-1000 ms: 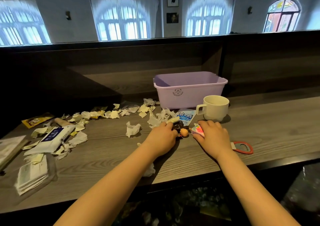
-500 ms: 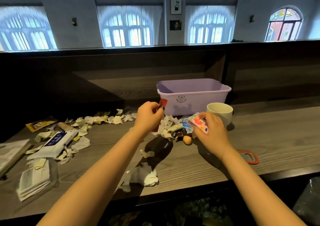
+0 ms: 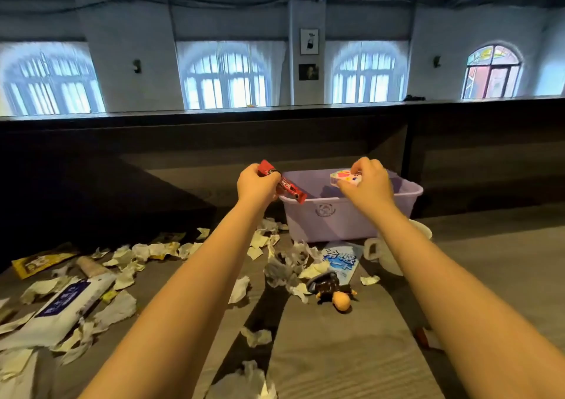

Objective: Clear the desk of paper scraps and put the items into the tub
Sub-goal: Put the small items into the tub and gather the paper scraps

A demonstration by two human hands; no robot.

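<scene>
Bar (image 3: 289,187) in left hand (image 3: 255,184), packet (image 3: 345,178) in right hand (image 3: 368,186)

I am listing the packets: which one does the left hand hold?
The long red glossy packet, held above the lilac plastic tub's rim; the right hand holds a flowered white pack, the others lie on the grey wooden desk.

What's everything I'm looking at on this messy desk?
tub: one, lilac, back of the desk
mug: one, cream, right of tub
pouch: one, blue-white, before the tub
figurine: one, dark, lying by the pouch
wipes pack: one, white, left
sachet: one, yellow, far left
paper scraps: many, white, scattered on desk
snack bar: one, red, at tub's left rim
packet: one, multicoloured, over the tub
left hand: grips the snack bar
right hand: holds the packet
</scene>
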